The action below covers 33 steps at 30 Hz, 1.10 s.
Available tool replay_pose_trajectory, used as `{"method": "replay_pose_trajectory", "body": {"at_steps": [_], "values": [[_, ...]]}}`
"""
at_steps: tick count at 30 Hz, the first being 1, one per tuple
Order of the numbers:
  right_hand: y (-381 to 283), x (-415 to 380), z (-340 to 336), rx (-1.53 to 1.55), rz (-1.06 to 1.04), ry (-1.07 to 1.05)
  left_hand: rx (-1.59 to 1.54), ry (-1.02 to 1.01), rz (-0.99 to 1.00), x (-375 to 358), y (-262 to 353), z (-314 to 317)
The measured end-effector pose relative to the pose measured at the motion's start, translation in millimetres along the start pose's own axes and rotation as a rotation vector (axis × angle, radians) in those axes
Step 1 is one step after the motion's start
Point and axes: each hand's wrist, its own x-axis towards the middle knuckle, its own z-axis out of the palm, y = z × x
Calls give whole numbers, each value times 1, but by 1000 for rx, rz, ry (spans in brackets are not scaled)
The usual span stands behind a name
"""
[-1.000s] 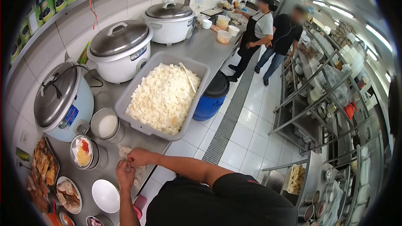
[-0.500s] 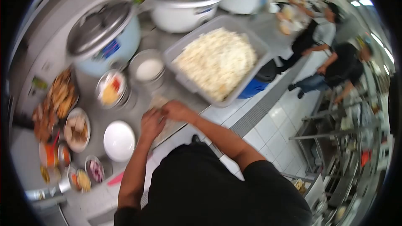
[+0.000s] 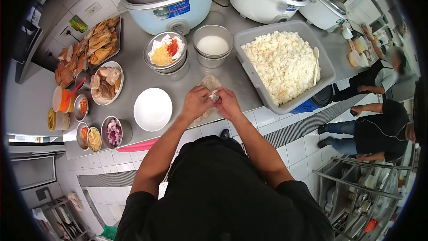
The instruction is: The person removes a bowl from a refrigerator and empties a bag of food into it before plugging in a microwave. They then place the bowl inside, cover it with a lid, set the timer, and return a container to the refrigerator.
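My left hand (image 3: pixel 196 102) and my right hand (image 3: pixel 226 103) meet close together over the counter's front edge. Both sets of fingers are pinched on a piece of thin, crumpled see-through plastic (image 3: pixel 210 81). Whether it is a bag or a glove I cannot make out. A whitish twisted bit of it shows between my fingertips. To the left of my hands lies a white plate (image 3: pixel 153 110) with nothing on it. Right of them stands a grey tub (image 3: pixel 329 69) heaped with cooked rice (image 3: pixel 278 62), a pale paddle (image 3: pixel 316 66) stuck in at its right side.
Steel bowls (image 3: pixel 214 62) and a paper-lined bowl of yellow and red shreds (image 3: pixel 165 52) stand behind. Rice cookers (image 3: pixel 167 11) line the back. Leftward are browned meat (image 3: pixel 100 40), a meat bowl (image 3: pixel 107 82) and chopped onion (image 3: pixel 114 133). Two people (image 3: pixel 379 127) stand to the right.
My view has turned and steadied, so the counter looks more level. My hands stay together on the plastic, their fingers now pinched at a whitish bit of it.
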Motion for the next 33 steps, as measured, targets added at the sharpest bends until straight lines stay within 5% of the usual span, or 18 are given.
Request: {"method": "replay_pose_trajectory", "body": {"at_steps": [2, 3, 5, 9, 12, 14, 17, 20, 24, 26, 27, 29, 30, 32, 33], "values": [[-23, -2, 3, -782, -201, -180, 88, 16, 138, 4, -2, -5], [-33, -3, 5, -779, -194, -178, 88, 12, 133, 4, -2, -7], [-54, -6, 13, -1545, -720, -368, 146, -85, 149, 11, 6, -13], [-56, -5, 20, -1629, -791, -326, 119, -72, 83, 12, 10, -14], [-33, 14, 9, -1328, -624, -89, 17, 7, -49, 3, 9, -5], [-32, 24, 8, -448, -58, 59, -107, 32, -217, -5, -1, 5], [-52, 25, 9, -256, -84, 104, -151, 99, -261, -13, -19, 7], [-77, 3, 33, -681, -140, -81, -22, 344, -69, -12, 4, 5], [-90, -16, 63, -723, -177, -273, 98, 204, -10, -1, -12, 8], [-92, -8, 51, -504, -320, -177, -124, 50, -358, 4, -17, -2], [-82, -1, 40, -507, -320, -186, -122, 60, -358, 3, -19, -4], [-54, 14, 12, -1510, -1077, -319, -338, -46, -345, 2, -28, -5], [-49, 13, 10, -1509, -1082, -318, -337, -45, -341, 1, -30, -9], [-43, 13, 12, -1326, -857, -346, -436, 14, 103, -3, -32, -20], [-42, 13, 11, -1327, -857, -358, -248, 122, -149, -9, -30, -19]]}}
